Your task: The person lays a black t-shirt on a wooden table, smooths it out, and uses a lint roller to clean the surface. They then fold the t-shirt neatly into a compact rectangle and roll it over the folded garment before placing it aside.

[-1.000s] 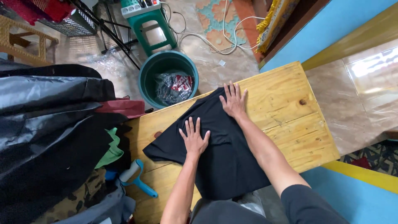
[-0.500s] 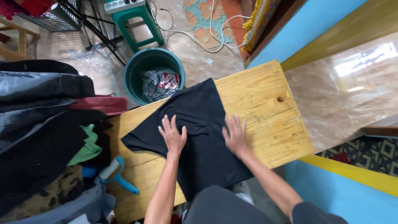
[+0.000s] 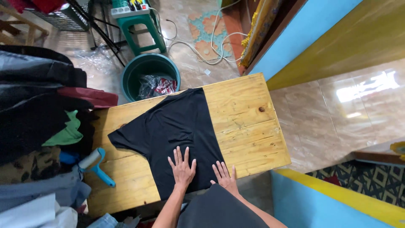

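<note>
Both hands slid nearer (flat, seemingly) on black shirt point(image 3: 177, 126): left hand point(image 3: 182, 169), right hand point(image 3: 224, 176).

Wooden table point(image 3: 247, 122), green bucket point(image 3: 130, 78) holding plastic bags, green stool point(image 3: 143, 23), blue lint roller point(image 3: 95, 164), heaped clothes point(image 3: 38, 126), white cables point(image 3: 198, 48)
</note>
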